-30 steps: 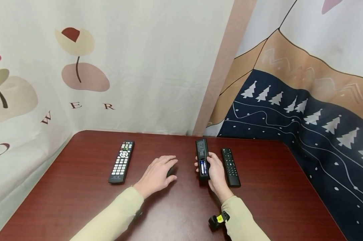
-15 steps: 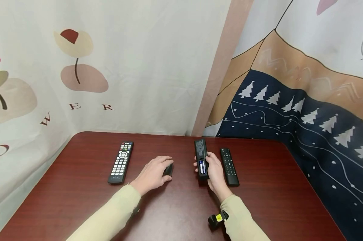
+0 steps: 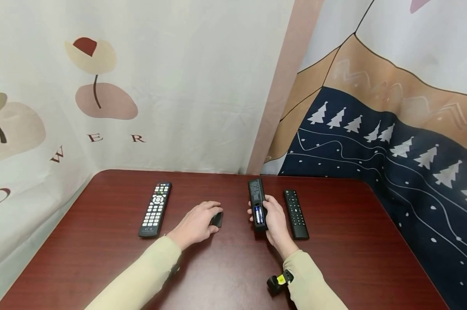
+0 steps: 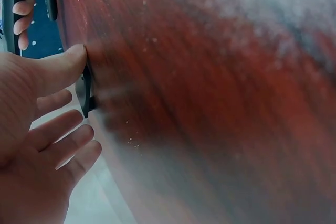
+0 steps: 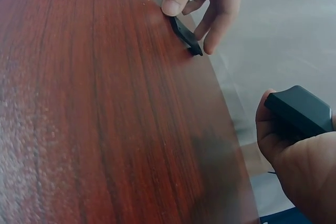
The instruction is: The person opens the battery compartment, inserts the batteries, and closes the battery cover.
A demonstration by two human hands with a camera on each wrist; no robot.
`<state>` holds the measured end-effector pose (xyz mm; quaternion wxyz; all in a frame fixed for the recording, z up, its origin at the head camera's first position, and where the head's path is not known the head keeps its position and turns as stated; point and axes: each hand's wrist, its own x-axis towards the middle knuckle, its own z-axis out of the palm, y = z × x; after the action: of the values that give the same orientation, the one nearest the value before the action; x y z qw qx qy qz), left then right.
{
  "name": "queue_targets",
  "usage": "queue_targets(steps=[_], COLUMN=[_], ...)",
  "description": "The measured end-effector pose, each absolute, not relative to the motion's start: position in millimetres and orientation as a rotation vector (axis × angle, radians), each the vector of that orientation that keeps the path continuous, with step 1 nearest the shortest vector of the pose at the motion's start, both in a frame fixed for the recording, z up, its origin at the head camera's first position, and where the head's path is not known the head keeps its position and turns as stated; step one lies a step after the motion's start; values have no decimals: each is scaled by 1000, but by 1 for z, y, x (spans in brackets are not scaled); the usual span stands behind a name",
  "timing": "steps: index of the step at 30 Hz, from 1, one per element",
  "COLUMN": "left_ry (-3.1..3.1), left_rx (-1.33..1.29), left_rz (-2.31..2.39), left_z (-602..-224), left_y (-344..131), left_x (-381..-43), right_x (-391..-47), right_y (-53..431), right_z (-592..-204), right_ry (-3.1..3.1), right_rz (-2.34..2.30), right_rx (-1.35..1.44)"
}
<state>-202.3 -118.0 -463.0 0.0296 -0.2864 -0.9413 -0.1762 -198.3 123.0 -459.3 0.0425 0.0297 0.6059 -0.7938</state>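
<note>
In the head view my left hand (image 3: 194,224) is low over the middle of the table, pinching a small black battery cover (image 3: 217,219) between thumb and fingers. The right wrist view shows that cover (image 5: 184,35) tilted close to the tabletop, the thumb at its upper end. My right hand (image 3: 277,221) grips a black remote control (image 3: 256,192), back side up. Its battery compartment is uncovered, with batteries (image 3: 259,214) inside. From the right wrist, only the end of this remote (image 5: 304,109) shows. The remote's button side is hidden in the head view.
A black remote with white buttons (image 3: 156,209) lies left of my left hand. Another black remote (image 3: 296,215) lies just right of my right hand. The brown table (image 3: 225,280) ends at a printed curtain (image 3: 187,107) behind.
My left hand has shifted slightly left, and its fingers have closed on the battery cover, which now shows more. The right hand with the remote stays almost in place.
</note>
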Motion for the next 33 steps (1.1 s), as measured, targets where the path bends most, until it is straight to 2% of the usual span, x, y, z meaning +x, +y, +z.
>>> queue_targets(steps=[24,33], left_ry=[-2814,-2786], left_rx=[-937,-881], left_rz=[-588,-716], left_z=[-464,-463], left_y=[-117,-114], left_x=[-205,-203], right_x=[-198,-196], right_y=[121,118], right_z=[-460,-461], right_ry=[1863,1859], right_rz=[-2422,-2408], right_rx=[80,89])
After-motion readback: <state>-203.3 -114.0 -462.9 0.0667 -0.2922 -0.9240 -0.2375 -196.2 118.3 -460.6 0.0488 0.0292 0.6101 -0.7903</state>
